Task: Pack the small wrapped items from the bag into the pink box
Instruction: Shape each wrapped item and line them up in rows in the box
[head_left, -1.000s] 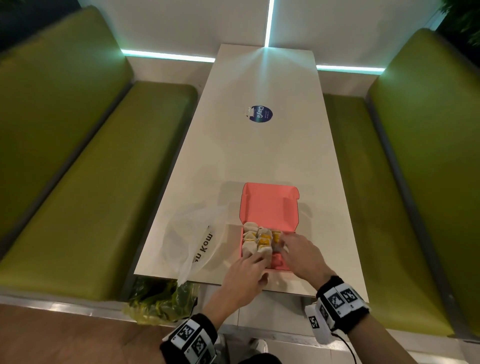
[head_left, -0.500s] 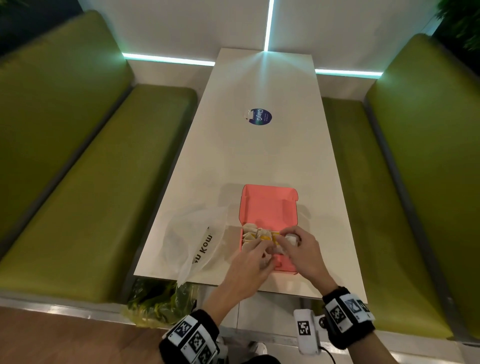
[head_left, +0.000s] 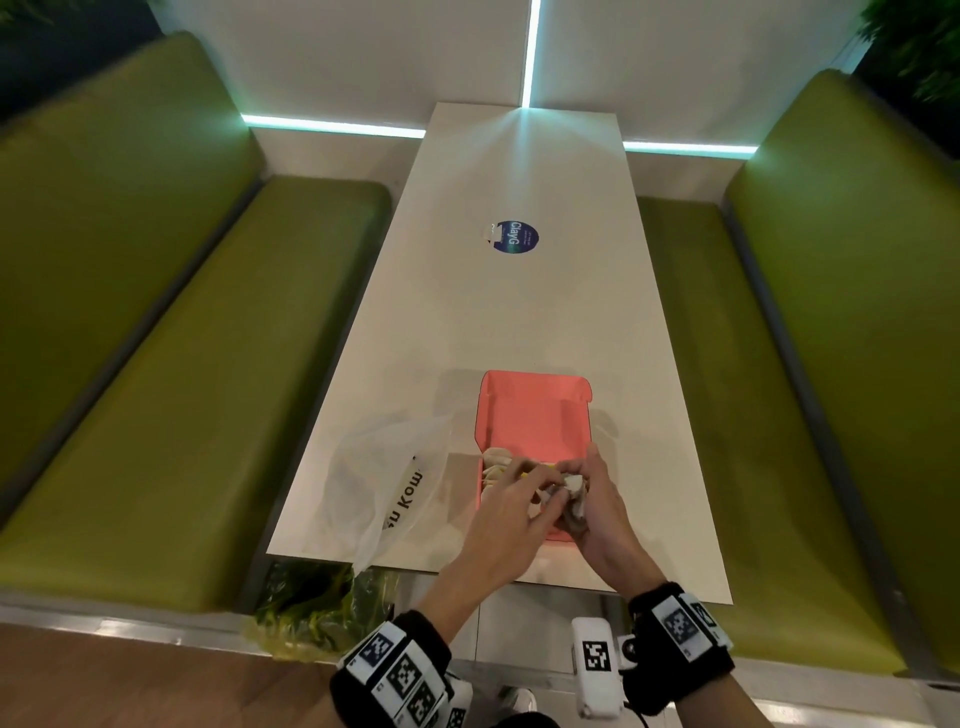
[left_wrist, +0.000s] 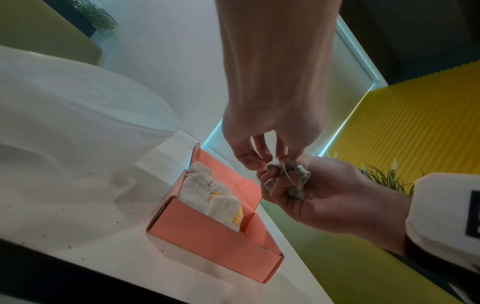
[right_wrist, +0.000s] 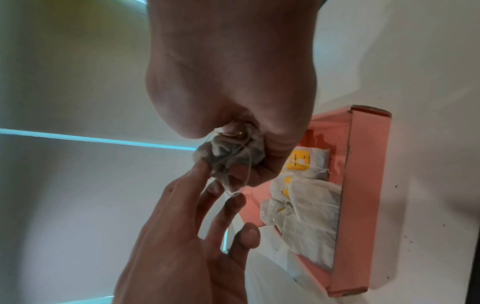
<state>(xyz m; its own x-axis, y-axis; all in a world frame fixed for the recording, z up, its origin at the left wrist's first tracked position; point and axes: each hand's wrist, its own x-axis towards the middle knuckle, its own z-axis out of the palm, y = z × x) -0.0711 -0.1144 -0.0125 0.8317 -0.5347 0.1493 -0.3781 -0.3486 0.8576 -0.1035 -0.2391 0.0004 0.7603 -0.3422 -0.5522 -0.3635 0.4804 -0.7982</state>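
Right now I am watching my right hand (left_wrist: 322, 191) curling its fingers round a crumpled, greyish wrapped item (left_wrist: 288, 176) with thin string trailing off it, just above the pink box's right half. My left hand (right_wrist: 187, 253) is staying mostly open, fingers spread and only slightly bent, its fingertips (right_wrist: 200, 168) touching the bundle from the lower left of the right wrist frame. The pink box (head_left: 535, 415) is sitting low in the centre of the head frame on the white table (head_left: 519, 312), lid standing open toward the top of the frame, and several pale wrapped items (left_wrist: 210, 195) with yellow tags are lying packed along its left side. Beside it, to the left, the clear plastic bag (head_left: 384, 478) is lying slumped; I cannot make out anything inside it. My hands are covering the box's near right corner in the head frame.
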